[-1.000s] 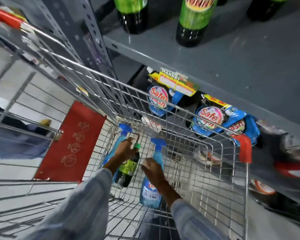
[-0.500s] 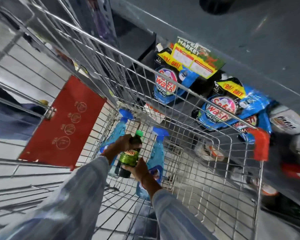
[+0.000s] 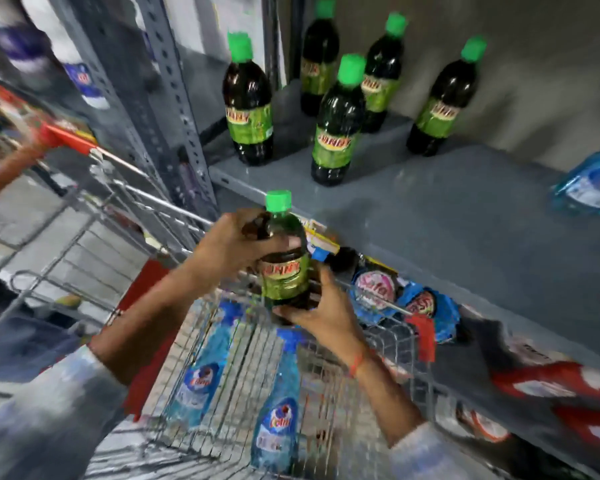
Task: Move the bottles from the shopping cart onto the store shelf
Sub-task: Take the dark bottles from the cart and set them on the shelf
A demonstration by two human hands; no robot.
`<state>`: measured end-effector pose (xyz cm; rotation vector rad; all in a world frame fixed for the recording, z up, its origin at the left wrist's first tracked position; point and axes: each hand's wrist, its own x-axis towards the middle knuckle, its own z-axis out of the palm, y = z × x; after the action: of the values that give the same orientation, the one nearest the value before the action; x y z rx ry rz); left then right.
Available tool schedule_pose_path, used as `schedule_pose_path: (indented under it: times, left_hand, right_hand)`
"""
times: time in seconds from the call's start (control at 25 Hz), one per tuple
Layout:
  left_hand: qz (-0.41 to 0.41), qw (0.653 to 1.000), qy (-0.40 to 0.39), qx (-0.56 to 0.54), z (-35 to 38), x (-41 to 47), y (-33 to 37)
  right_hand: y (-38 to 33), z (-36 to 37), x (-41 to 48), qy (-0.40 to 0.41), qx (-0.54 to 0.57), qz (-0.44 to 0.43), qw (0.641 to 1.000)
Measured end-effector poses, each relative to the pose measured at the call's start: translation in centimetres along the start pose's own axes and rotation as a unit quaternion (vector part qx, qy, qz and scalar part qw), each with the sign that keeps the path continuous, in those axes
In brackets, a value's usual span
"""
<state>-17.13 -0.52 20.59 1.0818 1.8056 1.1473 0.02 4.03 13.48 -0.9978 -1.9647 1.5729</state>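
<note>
Gripping a dark soda bottle (image 3: 284, 261) with both hands, you hold it upright above the wire shopping cart (image 3: 222, 393), just short of the front edge of the grey store shelf (image 3: 447, 216). Your left hand (image 3: 232, 244) wraps the bottle's shoulder below its green cap (image 3: 278, 201); your right hand (image 3: 321, 315) cups the base from beneath, a red thread (image 3: 356, 362) at the wrist. Below your forearms, two blue spray bottles (image 3: 201, 375) (image 3: 278, 420) stand in the cart's basket. Five matching green-capped bottles (image 3: 248, 109) stand upright on the shelf, clustered toward its back left corner, near the perforated grey upright (image 3: 174, 109). A blue pouch (image 3: 589, 185) lies at the shelf's right edge. On the shelf below, blue detergent packs (image 3: 378, 289) sit just beyond the cart's far rim, with red packs (image 3: 561, 379) further right. Much of the scene is blurred.
</note>
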Motion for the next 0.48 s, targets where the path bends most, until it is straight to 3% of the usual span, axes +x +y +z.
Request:
schedule_pose_path:
  times: [0.2,0.48]
  left_hand:
    - [0.177,0.982,0.032,0.057,3.0,3.5,11.6]
    - [0.17,0.985,-0.019,0.028,9.3,11.5,13.7]
  right_hand:
    - [-6.1,-8.4,2.2,0.123,-0.003,-0.081,0.989]
    - [-4.2,-14.8,8.1,0.236,-0.059,-0.076,0.967]
